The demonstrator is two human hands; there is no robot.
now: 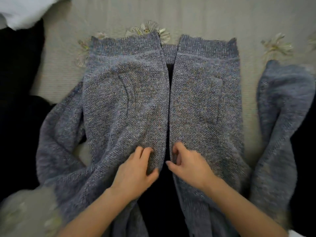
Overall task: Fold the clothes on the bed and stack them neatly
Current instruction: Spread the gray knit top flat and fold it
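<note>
A grey-blue knitted cardigan (126, 100) lies spread front-up on the bed, its hem toward the far side and its two front panels meeting along a dark centre gap. My left hand (136, 173) pinches the inner edge of the left panel between thumb and fingers. My right hand (189, 166) has its fingers curled on the inner edge of the right panel, just across the gap. One sleeve (56, 142) lies bunched at the left. The other sleeve (280, 120) trails down the right side.
The bed cover (196, 16) is beige with embroidered flowers (148, 29) beyond the hem. Black clothing (18, 69) is heaped at the left, with white fabric (22, 9) in the far left corner. Dark cloth shows at the right edge.
</note>
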